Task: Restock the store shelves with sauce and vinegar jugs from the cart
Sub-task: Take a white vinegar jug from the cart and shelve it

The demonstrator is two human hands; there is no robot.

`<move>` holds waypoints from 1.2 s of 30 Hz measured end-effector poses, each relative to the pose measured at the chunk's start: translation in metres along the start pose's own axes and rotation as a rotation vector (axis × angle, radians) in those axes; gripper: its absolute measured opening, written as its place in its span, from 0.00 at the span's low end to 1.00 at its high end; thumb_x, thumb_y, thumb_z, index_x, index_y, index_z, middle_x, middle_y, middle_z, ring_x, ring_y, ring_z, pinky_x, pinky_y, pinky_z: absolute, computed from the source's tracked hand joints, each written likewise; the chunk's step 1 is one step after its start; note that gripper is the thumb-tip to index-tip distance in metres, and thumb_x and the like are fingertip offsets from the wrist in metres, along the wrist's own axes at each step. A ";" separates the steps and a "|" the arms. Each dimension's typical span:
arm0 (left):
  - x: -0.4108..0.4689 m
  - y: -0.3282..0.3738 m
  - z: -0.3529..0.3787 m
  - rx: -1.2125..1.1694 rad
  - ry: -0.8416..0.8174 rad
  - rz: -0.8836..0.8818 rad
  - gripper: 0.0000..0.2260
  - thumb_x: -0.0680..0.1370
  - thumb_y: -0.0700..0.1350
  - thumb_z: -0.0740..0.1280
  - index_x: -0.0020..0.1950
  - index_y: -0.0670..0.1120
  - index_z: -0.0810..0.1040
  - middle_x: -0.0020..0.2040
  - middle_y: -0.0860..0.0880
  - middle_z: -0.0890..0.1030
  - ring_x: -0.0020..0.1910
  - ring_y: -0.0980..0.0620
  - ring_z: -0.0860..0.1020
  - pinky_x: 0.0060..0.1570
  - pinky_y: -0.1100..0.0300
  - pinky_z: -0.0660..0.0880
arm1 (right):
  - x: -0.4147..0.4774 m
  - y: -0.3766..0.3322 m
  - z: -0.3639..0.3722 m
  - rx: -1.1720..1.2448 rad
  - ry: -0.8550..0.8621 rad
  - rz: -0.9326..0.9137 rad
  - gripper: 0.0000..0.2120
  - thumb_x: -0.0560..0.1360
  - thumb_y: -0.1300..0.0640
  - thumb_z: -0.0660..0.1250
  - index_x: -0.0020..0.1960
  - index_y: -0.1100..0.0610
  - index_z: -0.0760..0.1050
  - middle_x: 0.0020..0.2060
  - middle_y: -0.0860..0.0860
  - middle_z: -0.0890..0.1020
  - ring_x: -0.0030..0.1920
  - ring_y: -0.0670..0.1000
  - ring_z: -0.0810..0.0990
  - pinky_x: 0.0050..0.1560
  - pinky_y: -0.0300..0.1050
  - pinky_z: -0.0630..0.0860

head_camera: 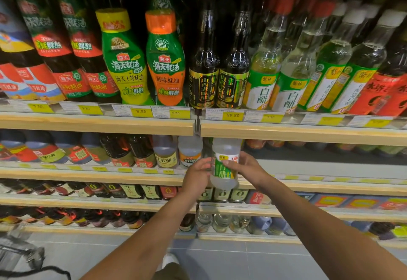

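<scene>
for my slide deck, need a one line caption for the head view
Left hand and right hand hold a green-labelled clear vinegar jug at the front edge of the second shelf.

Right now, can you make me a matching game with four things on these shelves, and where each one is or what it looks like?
Things:
1. white vinegar jug
2. orange-capped oyster sauce bottle
3. black-labelled vinegar bottle
4. 29.80 price tag

Places:
A. yellow, clipped to the front of the top shelf
B. on the top shelf, dark liquid inside
C. held by the left hand and right hand
D. on the top shelf, next to the yellow-capped bottle

Pairs: 1-C, 2-D, 3-B, 4-A.
</scene>
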State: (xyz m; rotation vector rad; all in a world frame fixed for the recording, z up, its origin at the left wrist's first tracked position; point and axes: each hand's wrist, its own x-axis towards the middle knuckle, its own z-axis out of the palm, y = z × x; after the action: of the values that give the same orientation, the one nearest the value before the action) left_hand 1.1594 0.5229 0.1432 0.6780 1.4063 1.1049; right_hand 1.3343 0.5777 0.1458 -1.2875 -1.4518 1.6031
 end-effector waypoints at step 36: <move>0.055 -0.037 -0.007 0.283 -0.049 0.015 0.32 0.79 0.29 0.57 0.82 0.47 0.57 0.82 0.48 0.59 0.80 0.48 0.57 0.76 0.50 0.60 | 0.070 0.039 -0.004 -0.336 0.048 -0.198 0.27 0.74 0.55 0.76 0.70 0.58 0.74 0.63 0.52 0.81 0.63 0.51 0.78 0.60 0.44 0.76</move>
State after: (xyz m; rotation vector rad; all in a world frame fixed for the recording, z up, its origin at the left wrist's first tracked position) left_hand 1.1503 0.5565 0.0862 0.9121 1.5321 0.9022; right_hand 1.3213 0.6342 0.0905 -1.3037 -1.8115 1.2279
